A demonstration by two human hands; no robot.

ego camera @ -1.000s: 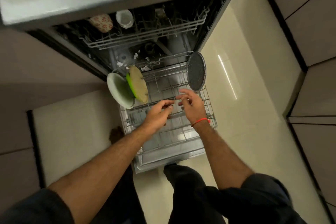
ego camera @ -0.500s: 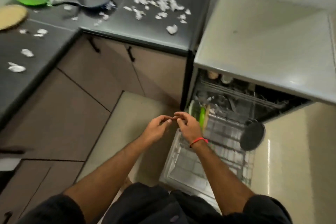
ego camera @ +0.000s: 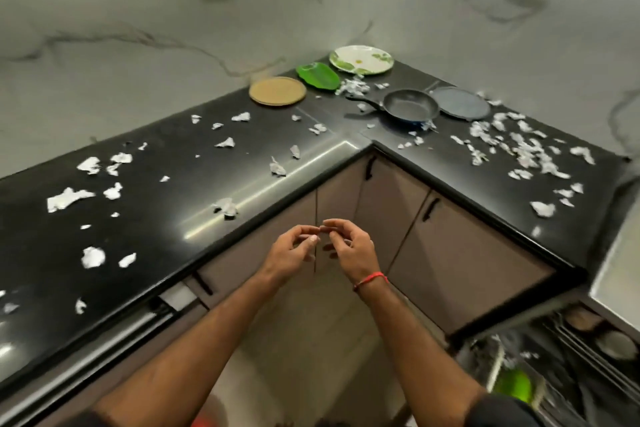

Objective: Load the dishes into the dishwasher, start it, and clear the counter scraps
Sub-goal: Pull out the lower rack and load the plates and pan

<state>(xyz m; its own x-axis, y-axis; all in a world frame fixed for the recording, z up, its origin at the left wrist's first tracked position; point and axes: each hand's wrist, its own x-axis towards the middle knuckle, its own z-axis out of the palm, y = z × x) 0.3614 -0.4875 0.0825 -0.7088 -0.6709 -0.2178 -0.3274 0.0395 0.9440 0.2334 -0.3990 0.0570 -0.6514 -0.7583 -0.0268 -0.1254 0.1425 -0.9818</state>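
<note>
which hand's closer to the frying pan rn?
Right, marginally. The right hand sits almost directly below the frying pan; the left hand is beside it, farther left. Both hover off the counter.

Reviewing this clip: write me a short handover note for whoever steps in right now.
Hands: left hand and right hand empty, fingers loosely curled, no grip on anything.
On the counter: tan plate, green leaf plate, floral plate, frying pan, grey plate, paper scraps everywhere.
Done: dishwasher open, some dishes inside.
Left: load those five, start it, clear the scraps.
</note>
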